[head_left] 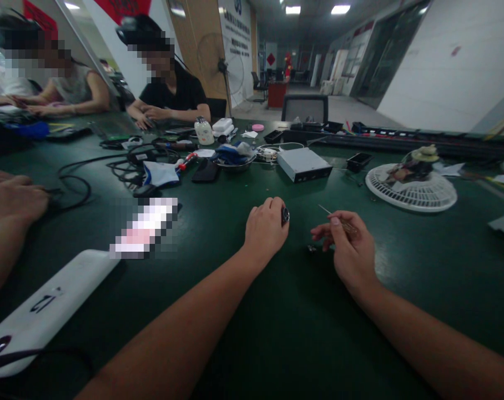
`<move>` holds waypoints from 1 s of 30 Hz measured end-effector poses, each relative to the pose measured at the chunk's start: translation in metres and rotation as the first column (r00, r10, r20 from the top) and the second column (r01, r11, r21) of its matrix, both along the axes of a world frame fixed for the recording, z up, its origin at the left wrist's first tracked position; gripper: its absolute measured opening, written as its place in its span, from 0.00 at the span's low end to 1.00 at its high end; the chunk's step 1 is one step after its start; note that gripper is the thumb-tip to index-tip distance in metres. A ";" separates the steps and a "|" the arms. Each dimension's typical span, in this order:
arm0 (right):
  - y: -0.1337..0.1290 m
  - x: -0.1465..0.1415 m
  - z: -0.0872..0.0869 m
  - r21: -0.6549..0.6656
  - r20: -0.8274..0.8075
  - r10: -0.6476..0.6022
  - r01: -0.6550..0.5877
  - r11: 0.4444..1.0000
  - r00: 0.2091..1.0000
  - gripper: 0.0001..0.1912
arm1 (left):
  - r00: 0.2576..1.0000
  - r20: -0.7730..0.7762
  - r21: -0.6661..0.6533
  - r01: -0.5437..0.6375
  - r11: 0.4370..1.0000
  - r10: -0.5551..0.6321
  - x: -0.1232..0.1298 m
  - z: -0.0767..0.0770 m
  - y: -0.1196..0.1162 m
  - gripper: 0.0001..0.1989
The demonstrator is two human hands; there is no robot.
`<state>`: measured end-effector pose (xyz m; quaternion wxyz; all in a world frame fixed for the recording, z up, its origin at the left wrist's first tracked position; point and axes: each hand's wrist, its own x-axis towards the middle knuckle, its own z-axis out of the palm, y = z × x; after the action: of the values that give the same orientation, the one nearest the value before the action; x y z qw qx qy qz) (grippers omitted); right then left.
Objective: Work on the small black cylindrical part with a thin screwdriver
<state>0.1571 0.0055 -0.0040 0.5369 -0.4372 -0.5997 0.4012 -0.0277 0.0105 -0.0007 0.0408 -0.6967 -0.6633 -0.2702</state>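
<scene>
Noting our left hand (266,232) curled shut around a small dark round part (285,215) and our right hand (347,243) pinching a thin metal-tipped pick (335,219), we judge a slipped grip could jab a finger or knock the tiny dark piece (311,248) across the green bench mat (252,333).

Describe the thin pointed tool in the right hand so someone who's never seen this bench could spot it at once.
On the dark green workbench, below and left of the round white fan grille, is the person's right hand. It pinches a slim tool with a bright needle-like tip pointing up and left, unlike the small dark round piece in the left hand.
</scene>
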 end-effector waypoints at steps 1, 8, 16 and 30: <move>0.000 0.000 -0.001 0.004 0.047 0.020 -0.021 1.000 0.999 0.09 | 1.000 -0.002 -0.001 -0.001 1.000 0.001 0.000 0.000 0.000 0.05; -0.002 0.001 -0.006 0.032 0.473 0.123 -0.156 0.987 0.873 0.13 | 1.000 -0.021 -0.003 -0.013 1.000 0.013 0.001 0.001 -0.001 0.03; -0.001 -0.001 -0.005 -0.003 0.498 0.217 -0.249 0.969 0.839 0.10 | 1.000 -0.025 -0.012 -0.017 1.000 0.017 0.002 0.001 -0.001 0.03; -0.006 -0.002 -0.002 0.035 0.599 0.130 -0.188 0.981 0.790 0.10 | 0.998 -0.050 -0.021 -0.027 0.999 0.026 0.001 -0.002 0.000 0.03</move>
<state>0.1553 -0.0009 -0.0059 0.3061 -0.4632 -0.7901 0.2599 -0.0267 0.0110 -0.0023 0.0533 -0.6946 -0.6742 -0.2453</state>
